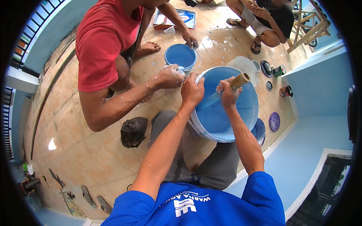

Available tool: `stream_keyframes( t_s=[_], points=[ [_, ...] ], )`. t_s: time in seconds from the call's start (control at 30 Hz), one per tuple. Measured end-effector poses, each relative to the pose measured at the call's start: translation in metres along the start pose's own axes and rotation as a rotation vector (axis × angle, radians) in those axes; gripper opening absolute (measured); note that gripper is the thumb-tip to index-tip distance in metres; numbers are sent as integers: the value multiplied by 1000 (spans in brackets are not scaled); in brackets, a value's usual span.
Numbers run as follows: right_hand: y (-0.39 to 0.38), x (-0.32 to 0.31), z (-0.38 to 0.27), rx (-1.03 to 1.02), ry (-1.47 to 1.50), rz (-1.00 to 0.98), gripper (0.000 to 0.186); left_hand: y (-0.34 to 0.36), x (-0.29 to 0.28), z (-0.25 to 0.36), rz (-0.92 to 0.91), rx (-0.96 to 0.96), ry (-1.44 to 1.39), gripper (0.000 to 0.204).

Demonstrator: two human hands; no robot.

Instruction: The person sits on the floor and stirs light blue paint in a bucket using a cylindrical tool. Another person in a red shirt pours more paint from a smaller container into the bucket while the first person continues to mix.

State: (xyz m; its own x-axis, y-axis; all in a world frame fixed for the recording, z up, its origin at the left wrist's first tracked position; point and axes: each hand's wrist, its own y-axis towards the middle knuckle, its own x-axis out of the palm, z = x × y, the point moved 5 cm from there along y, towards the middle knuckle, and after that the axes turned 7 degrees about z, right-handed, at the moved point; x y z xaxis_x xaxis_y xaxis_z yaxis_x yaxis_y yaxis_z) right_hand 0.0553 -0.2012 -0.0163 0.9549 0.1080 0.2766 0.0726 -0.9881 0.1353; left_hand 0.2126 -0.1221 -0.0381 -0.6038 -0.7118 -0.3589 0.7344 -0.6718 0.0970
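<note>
A big white bucket (226, 138) stands tilted toward me between my knees, its inside coated with light blue paint. Around its left rim my left hand (193, 91) is closed. My right hand (228, 95) grips a thick bamboo stick (239, 80) over the bucket's mouth; its upper end sticks out above the fist, and its lower part, coated bluish, slants down into the bucket. Beyond my left hand, a co-worker in a red shirt (98, 45) crouches. One hand of theirs (172, 76) is beside the bucket rim, the other (190, 38) by a smaller blue-lined pail (180, 56).
A paint tray (187, 19) lies at the back. Paint cans (279, 71) and a purple lid (274, 121) are along the right wall. A black plastic bag (133, 132) sits left of my knee. Another person (264, 22) squats at back right. Sandals (89, 196) lie at lower left.
</note>
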Motion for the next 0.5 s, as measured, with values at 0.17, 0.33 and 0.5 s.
stream_keyframes(
  t_s=[0.17,0.33,0.5],
  points=[
    [5,-34,-10,-34,25,-19,16,-1,-2,2,0,12,-17,40],
    [-26,-34,-23,5,-170,-223,14,1,0,1,-21,-10,-25,39],
    [-59,-7,-15,74,-200,-283,14,1,1,-1,-27,-29,-46,39]
  ],
)
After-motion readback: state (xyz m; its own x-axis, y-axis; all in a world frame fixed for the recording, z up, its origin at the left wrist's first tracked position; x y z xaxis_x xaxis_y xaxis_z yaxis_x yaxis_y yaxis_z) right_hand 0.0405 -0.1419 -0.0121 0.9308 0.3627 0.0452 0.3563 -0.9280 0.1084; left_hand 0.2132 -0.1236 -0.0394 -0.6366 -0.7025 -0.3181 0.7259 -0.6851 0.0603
